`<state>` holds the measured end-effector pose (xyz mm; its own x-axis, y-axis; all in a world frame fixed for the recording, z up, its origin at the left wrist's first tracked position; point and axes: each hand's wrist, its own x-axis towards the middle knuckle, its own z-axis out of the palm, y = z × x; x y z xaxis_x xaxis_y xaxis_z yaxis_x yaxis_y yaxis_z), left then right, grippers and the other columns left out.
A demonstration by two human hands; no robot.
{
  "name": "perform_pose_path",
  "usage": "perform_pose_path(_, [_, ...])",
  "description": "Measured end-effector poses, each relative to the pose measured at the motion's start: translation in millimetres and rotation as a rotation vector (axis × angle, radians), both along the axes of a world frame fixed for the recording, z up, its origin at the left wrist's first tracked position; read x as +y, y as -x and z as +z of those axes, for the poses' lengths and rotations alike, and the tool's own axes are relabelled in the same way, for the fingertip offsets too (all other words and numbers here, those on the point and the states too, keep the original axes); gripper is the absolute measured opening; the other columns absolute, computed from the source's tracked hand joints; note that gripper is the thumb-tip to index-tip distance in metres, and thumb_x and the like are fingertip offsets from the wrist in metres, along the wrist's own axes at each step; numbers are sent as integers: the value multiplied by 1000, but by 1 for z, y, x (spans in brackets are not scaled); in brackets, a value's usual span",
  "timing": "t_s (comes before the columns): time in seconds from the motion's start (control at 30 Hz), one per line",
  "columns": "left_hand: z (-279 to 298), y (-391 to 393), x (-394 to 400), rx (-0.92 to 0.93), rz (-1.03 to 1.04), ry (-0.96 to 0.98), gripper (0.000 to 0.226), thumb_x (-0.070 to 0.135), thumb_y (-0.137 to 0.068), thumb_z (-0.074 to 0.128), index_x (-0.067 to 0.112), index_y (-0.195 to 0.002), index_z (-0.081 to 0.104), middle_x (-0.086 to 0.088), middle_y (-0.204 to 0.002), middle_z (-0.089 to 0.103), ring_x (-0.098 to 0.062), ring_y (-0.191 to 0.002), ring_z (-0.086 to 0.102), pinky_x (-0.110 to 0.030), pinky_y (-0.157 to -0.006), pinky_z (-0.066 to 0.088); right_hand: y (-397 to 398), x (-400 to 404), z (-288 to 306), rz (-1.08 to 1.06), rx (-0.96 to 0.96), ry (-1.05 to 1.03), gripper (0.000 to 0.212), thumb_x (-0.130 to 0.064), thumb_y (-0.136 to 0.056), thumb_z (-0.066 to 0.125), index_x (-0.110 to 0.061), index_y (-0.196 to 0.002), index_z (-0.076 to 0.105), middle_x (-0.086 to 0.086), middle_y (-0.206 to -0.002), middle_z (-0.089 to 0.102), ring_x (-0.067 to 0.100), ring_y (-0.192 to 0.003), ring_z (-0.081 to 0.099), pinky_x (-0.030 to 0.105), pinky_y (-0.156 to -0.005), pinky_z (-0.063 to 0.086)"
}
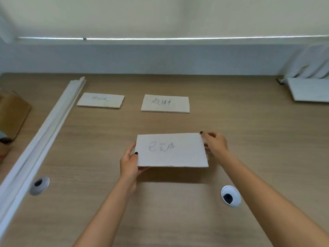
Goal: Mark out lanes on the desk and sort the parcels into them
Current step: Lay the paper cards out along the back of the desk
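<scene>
A white card with blue handwriting (171, 150) is held just above the wooden desk (249, 139) in the middle. My left hand (130, 162) grips its left edge, thumb on top and fingers underneath. At the card's upper right corner my right hand (214, 143) pinches the edge. Two more written white cards lie flat farther back, one at the left (101, 100) and one in the centre (165, 103).
Long white strips (44, 138) lie slantwise along the left side. Brown parcels (12, 113) sit at the far left edge. A white board (309, 89) rests at the back right. Two round cable grommets are set in the desk, left (39, 183) and right (230, 195).
</scene>
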<state>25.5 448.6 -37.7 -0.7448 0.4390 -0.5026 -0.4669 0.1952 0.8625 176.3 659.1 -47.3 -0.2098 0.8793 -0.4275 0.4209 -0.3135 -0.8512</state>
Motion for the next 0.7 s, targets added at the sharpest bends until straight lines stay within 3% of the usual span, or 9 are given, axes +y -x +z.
perform_pose_path(0.13, [32,-42,-31,-34,17,22,54,-3,-90,33,22,-136,45,-5,-93,65,-18,-73,61,-28,-52,49,-69,-69,25,70,56,158,23,-24,-90,59,-9,-107,59,10,-101,63,23,-72,60,30,-59,51])
perform_pose_path(0.23, [61,-74,-51,-61,37,-17,53,-5,-88,37,18,-136,44,-5,-87,64,-18,-67,60,-29,-54,51,-112,-108,53,120,86,208,26,-17,-87,63,-11,-112,60,6,-95,62,20,-65,59,27,-58,51])
perform_pose_path(0.33, [84,-107,-66,-74,-1,-58,52,-5,-88,39,18,-135,44,-9,-97,65,-20,-71,62,-31,-55,55,-145,-131,80,79,144,180,30,-8,-84,65,-7,-113,59,9,-90,62,24,-66,57,29,-62,53])
perform_pose_path(0.4, [93,-127,-72,-67,-20,-76,52,-3,-89,39,19,-136,44,-10,-104,63,-23,-78,62,-32,-58,54,-162,-138,94,32,189,138,29,-4,-82,66,-6,-110,58,8,-85,63,21,-68,61,24,-53,53])
perform_pose_path(0.5, [103,-152,-78,-58,-45,-95,51,-3,-89,40,19,-135,44,-7,-95,65,-20,-77,63,-32,-61,54,-191,-144,106,28,171,74,30,-9,-81,67,-14,-109,59,1,-85,63,12,-74,62,23,-54,51])
perform_pose_path(0.7, [117,-205,-71,-25,-76,-101,51,-3,-89,38,16,-136,44,-2,-91,64,-19,-77,62,-29,-58,54,-254,-133,114,48,224,51,32,-12,-82,68,-14,-113,62,6,-93,65,17,-74,63,25,-60,52])
